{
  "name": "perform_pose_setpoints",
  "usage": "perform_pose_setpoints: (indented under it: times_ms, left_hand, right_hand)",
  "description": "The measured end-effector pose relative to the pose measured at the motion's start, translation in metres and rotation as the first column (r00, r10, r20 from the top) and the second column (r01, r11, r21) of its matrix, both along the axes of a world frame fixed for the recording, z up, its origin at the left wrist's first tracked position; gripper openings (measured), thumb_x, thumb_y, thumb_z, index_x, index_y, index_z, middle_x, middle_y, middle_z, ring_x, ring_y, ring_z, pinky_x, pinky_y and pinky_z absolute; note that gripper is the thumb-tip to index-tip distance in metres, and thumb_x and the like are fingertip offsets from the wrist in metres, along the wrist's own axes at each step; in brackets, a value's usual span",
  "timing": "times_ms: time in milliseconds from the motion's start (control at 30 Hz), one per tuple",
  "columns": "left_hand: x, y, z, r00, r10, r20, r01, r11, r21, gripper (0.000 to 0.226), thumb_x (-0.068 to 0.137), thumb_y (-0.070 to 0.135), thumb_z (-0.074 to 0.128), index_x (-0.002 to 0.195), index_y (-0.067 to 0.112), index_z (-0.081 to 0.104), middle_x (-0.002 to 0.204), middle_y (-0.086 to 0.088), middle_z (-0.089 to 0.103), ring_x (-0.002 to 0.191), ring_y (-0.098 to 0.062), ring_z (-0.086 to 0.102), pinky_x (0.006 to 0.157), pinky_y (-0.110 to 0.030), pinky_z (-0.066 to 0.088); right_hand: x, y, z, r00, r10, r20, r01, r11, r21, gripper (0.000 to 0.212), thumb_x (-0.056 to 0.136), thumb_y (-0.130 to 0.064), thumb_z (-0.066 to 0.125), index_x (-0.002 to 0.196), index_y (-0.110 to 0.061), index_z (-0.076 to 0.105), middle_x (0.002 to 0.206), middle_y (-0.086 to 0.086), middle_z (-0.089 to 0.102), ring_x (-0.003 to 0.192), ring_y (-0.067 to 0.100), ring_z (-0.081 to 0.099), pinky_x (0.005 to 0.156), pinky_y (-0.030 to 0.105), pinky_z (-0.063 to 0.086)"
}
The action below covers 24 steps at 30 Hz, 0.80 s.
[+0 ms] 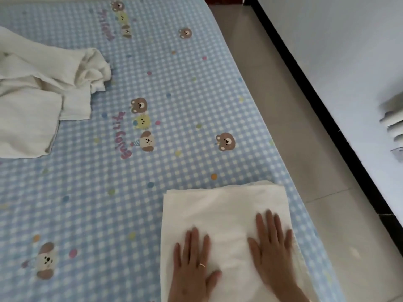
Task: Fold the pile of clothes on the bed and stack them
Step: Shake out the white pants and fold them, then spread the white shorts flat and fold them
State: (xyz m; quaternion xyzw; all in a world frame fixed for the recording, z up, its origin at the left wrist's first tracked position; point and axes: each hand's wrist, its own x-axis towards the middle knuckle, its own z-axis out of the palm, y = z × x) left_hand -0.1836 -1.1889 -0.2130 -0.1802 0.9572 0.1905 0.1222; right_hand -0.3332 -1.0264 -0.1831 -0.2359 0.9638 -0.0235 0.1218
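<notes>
**Folded cloth pressed flat at the bed's near right edge**

A folded white cloth [224, 214], roughly rectangular with layered edges showing along its far side, lies flat on the bed [152, 182] near the bed's right edge, at the bottom of the view. Both hands rest palm-down on it with fingers extended and slightly spread, gripping nothing. The left hand [194, 262] lies on the cloth's near left part and carries a thin ring [202, 265] on 1 finger. The right hand [272, 249] lies on the near right part, its fingertips pointing away from the person. The 2 hands are apart, with bare cloth between them.

Well apart, at the bed's far left, an unfolded pile of white cloths [43, 83] lies crumpled, with 1 flatter piece at its near side. The bed sheet is a blue-and-white check printed with cartoon bears, coloured dots and pink lettering. To the right of the bed runs a strip of pale tiled floor [283, 105], bordered by a black baseboard [316, 90] and a white wall [338, 40].
</notes>
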Motion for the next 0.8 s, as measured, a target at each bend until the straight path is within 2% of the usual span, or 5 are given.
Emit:
perform_pose_setpoints:
  times_ms: [300,433,500,600,800]
  left_hand:
    - [0.002,-0.029,0.014,0.986,-0.127,0.111,0.132,0.991,-0.037,0.102,0.054,0.071,0.059,0.142,0.024,0.035,0.158,-0.012,-0.003,0.145,-0.021,0.017,0.109,-0.036,0.012]
    - [0.038,-0.1,0.047,0.986,0.114,0.119,-0.119,0.992,0.033,0.076,0.032,0.059,0.086,0.096,0.02,0.076,0.113,0.001,0.068,0.089,-0.001,0.069,0.094,-0.011,0.039]
    - [0.074,-0.155,0.061,0.911,0.315,0.267,-0.369,0.91,0.187,0.06,0.076,0.051,0.069,0.126,0.018,0.058,0.13,0.004,0.056,0.111,-0.001,0.058,0.093,-0.015,0.041]
    - [0.138,-0.229,0.063,0.797,0.458,0.394,-0.539,0.834,0.121,0.046,0.1,0.037,0.033,0.144,0.024,0.029,0.151,0.009,0.029,0.134,-0.002,0.035,0.107,-0.018,0.028]
    - [0.254,-0.386,0.074,0.611,0.651,0.451,-0.759,0.644,0.098,0.063,0.099,0.044,0.019,0.147,0.004,0.024,0.156,-0.008,0.02,0.142,-0.016,0.025,0.112,-0.026,0.022]
  right_hand:
    - [0.006,-0.032,0.029,0.996,-0.071,0.054,0.077,0.988,-0.132,0.065,0.095,-0.057,0.009,0.132,-0.016,0.043,0.144,0.007,0.046,0.139,0.015,0.033,0.099,0.054,0.035]
    - [0.038,-0.102,0.044,0.986,-0.051,0.159,0.098,0.946,-0.307,0.057,0.098,-0.045,0.034,0.108,0.0,0.069,0.11,0.019,0.069,0.112,0.012,0.058,0.078,0.029,0.054]
    - [0.064,-0.159,0.055,0.978,-0.032,0.204,0.094,0.947,-0.306,0.027,0.08,-0.014,0.073,0.104,-0.003,0.071,0.098,0.018,0.072,0.08,0.028,0.072,0.055,0.03,0.054]
    - [0.095,-0.237,0.061,0.98,0.079,0.184,-0.006,0.929,-0.37,0.027,0.073,-0.003,0.076,0.1,-0.003,0.072,0.096,0.014,0.073,0.072,0.025,0.072,0.06,0.024,0.046]
    - [0.158,-0.413,0.074,0.892,0.307,0.331,-0.147,0.891,-0.43,0.038,0.097,-0.026,0.048,0.135,-0.023,0.047,0.136,-0.005,0.052,0.12,0.011,0.055,0.093,0.024,0.044]
